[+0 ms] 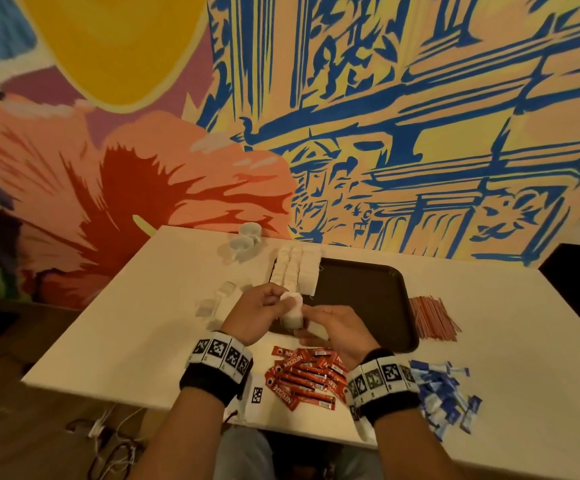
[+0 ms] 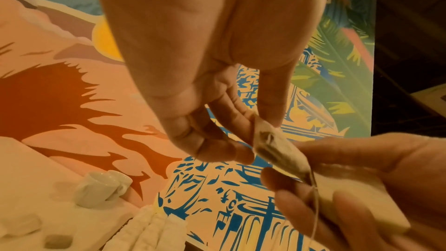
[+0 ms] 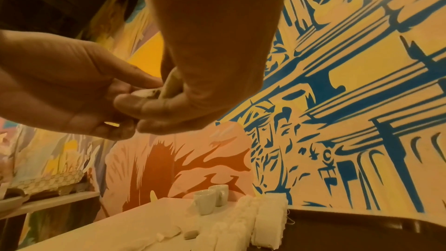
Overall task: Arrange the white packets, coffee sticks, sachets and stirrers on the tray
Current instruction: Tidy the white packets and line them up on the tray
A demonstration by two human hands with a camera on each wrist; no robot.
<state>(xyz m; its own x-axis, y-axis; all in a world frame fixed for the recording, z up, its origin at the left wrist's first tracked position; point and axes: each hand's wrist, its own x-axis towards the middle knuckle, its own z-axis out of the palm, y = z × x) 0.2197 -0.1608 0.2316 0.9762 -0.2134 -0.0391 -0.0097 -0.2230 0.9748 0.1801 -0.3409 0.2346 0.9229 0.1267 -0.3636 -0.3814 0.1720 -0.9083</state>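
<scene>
From the head camera, the left hand (image 1: 259, 315) and right hand (image 1: 337, 329) together pinch one white packet (image 1: 292, 311) above the brown tray (image 1: 368, 299), which carries three packet rows (image 1: 295, 268); two cups (image 1: 247, 239) stand behind. The left wrist camera shows left fingertips (image 2: 243, 125) pinching a teabag-like packet with string. The right wrist camera shows both thumbs closed on it.

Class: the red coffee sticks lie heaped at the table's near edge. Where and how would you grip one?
Pinch a top coffee stick at mid-length across its narrow width, coming from above. They are thin, flat and overlapping, so probably only the upper ones lift cleanly.
</scene>
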